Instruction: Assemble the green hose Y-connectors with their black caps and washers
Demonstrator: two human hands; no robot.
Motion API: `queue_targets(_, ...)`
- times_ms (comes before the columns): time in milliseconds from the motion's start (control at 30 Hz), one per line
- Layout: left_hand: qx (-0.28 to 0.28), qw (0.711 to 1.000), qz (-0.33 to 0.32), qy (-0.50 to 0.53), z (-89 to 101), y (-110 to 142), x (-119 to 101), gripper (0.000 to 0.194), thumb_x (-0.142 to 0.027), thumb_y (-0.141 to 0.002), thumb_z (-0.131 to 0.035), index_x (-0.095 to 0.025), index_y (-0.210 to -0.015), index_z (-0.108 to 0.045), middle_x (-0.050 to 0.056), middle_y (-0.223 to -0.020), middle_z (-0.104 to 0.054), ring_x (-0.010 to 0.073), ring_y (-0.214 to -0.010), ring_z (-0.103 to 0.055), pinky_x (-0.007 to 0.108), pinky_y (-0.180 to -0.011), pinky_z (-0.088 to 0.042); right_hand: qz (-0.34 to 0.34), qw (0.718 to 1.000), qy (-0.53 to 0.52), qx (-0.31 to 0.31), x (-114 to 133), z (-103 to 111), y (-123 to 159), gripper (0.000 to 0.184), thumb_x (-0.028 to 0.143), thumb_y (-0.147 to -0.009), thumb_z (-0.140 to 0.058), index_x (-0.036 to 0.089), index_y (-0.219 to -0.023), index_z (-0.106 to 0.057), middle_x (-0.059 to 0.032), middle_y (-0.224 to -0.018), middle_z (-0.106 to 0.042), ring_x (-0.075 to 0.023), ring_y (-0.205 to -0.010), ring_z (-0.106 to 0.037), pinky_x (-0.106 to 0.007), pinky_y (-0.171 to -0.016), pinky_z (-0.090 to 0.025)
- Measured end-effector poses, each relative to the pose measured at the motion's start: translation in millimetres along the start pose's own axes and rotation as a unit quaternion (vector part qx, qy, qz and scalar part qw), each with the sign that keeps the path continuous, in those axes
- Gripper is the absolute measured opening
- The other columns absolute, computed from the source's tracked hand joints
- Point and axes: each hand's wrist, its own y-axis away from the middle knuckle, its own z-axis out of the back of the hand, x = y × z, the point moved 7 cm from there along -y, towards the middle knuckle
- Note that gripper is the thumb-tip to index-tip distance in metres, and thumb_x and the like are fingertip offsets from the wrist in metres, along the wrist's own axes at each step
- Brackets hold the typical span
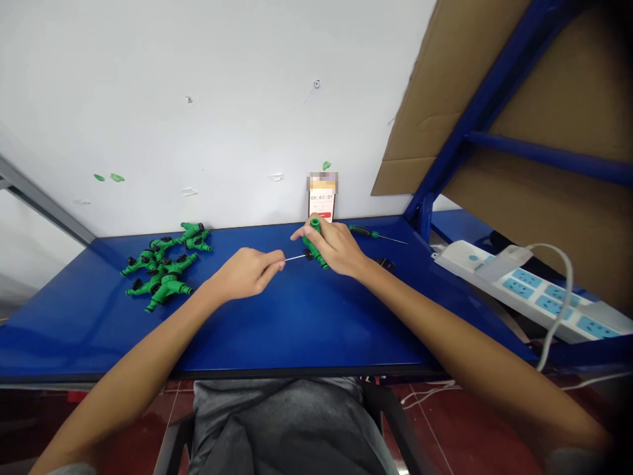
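Note:
My left hand point(248, 272) is closed around a screwdriver, whose handle is hidden inside the fist. Its thin metal shaft point(295, 257) points right and reaches the black valve knob point(308, 254) on a green Y-shaped hose splitter point(316, 225). That splitter is gripped in my right hand point(336, 245), fingers wrapped over it, so only its top end and lower part show. Several more green hose splitters point(171, 284) with black parts lie in a group on the left of the blue table point(297, 330).
A phone point(322, 198) showing a timer leans on the white wall behind my right hand. Another screwdriver point(364, 231) with a green and black handle lies to its right. A small black object point(384, 263) sits beside my right wrist. At right is a white power strip point(534, 290) with a cable.

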Motion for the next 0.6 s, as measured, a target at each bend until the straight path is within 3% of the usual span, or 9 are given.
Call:
queue_targets(67, -0.029, 0.995, -0.019, -0.097, 1.0, 1.2, -2.7, 0.038, -0.041, -0.11, -0.039, -0.019, -0.098, -0.067, 0.0, -0.067, -0.057, 0.0145, -0.055, -0.047, 0.027, -0.06, -0.036, -0.005, 1.0, -0.004, 0.006, -2.5, -0.2, -0.7, 0.07, 0.075, -0.109, -0.025, 0.024, -0.102, -0.072, -0.0086, -0.104, -0.081, -0.026, -0.095, -0.073, -0.041, -0.089, -0.052)
queue_targets(100, -0.033, 0.994, -0.018, -0.098, 0.3, 1.0, -2.4, 0.037, -0.04, -0.11, -0.039, -0.019, -0.099, -0.067, 0.0, -0.067, -0.057, 0.0147, -0.055, -0.048, 0.027, -0.061, -0.037, -0.007, 1.0, -0.007, 0.002, -3.7, 0.8, -0.7, 0.07, 0.074, -0.11, -0.024, 0.024, -0.103, -0.073, -0.0087, -0.106, -0.081, -0.0259, -0.097, -0.073, -0.041, -0.09, -0.052)
queue_targets(200, -0.004, 0.997, 0.023, 0.07, -6.2, -2.5, 3.6, 0.039, -0.044, -0.11, -0.041, -0.019, -0.096, -0.067, -0.002, -0.063, -0.05, 0.0135, -0.055, -0.047, 0.025, -0.059, -0.037, 0.004, 1.0, -0.004, -0.014, -5.1, 4.2, 0.8, 0.066, 0.071, -0.111, -0.024, 0.024, -0.109, -0.071, -0.0092, -0.111, -0.081, -0.0263, -0.1, -0.073, -0.041, -0.092, -0.053)
queue_targets(233, 0.015, 0.985, 0.052, 0.162, -10.4, -3.5, 6.9, 0.041, -0.048, -0.11, -0.042, -0.019, -0.093, -0.066, -0.003, -0.062, -0.045, 0.0125, -0.053, -0.043, 0.025, -0.055, -0.035, 0.013, 1.0, 0.003, -0.016, -4.4, 4.5, 1.8, 0.064, 0.071, -0.111, -0.025, 0.024, -0.111, -0.07, -0.0095, -0.113, -0.081, -0.0265, -0.1, -0.074, -0.042, -0.092, -0.053)
queue_targets(300, 0.075, 0.932, 0.119, 0.333, -23.2, -3.2, 10.8, 0.04, -0.052, -0.107, -0.048, -0.018, -0.091, -0.063, -0.005, -0.061, -0.036, 0.0103, -0.047, -0.03, 0.024, -0.046, -0.026, 0.04, 0.999, 0.024, -0.013, -1.0, 2.9, 4.5, 0.059, 0.07, -0.11, -0.029, 0.024, -0.115, -0.066, -0.0105, -0.118, -0.081, -0.0274, -0.098, -0.076, -0.042, -0.089, -0.054)
queue_targets(367, 0.143, 0.876, 0.166, 0.431, -35.7, 0.0, 8.7, 0.036, -0.052, -0.103, -0.054, -0.018, -0.092, -0.061, -0.007, -0.061, -0.031, 0.0085, -0.044, -0.02, 0.024, -0.041, -0.018, 0.072, 0.997, 0.041, 0.001, 3.6, -1.7, 7.5, 0.055, 0.069, -0.109, -0.033, 0.025, -0.116, -0.064, -0.0112, -0.123, -0.081, -0.0285, -0.1, -0.077, -0.042, -0.087, -0.055)
queue_targets(400, 0.165, 0.862, 0.174, 0.445, -39.0, 1.5, 6.9, 0.035, -0.052, -0.101, -0.056, -0.018, -0.092, -0.061, -0.007, -0.061, -0.03, 0.0081, -0.044, -0.017, 0.024, -0.04, -0.017, 0.082, 0.996, 0.045, 0.007, 5.3, -4.3, 8.8, 0.053, 0.068, -0.109, -0.034, 0.025, -0.115, -0.064, -0.0112, -0.124, -0.081, -0.0285, -0.1, -0.077, -0.042, -0.086, -0.055)
queue_targets(467, 0.17, 0.881, 0.16, 0.411, -37.8, 1.8, 5.0, 0.036, -0.052, -0.102, -0.056, -0.018, -0.092, -0.062, -0.007, -0.06, -0.03, 0.0088, -0.045, -0.02, 0.025, -0.041, -0.019, 0.09, 0.995, 0.046, 0.021, 6.7, -9.4, 10.7, 0.049, 0.064, -0.11, -0.034, 0.025, -0.117, -0.063, -0.0106, -0.127, -0.08, -0.0275, -0.101, -0.078, -0.041, -0.086, -0.056)
queue_targets(600, 0.089, 0.985, 0.048, 0.139, -20.9, -1.7, 1.0, 0.035, -0.041, -0.107, -0.045, -0.018, -0.091, -0.066, -0.002, -0.062, -0.049, 0.0131, -0.054, -0.043, 0.026, -0.057, -0.035, 0.088, 0.993, 0.06, 0.045, 6.0, -17.2, 12.3, 0.041, 0.059, -0.11, -0.036, 0.026, -0.116, -0.061, -0.0084, -0.124, -0.081, -0.0277, -0.104, -0.079, -0.042, -0.087, -0.057)
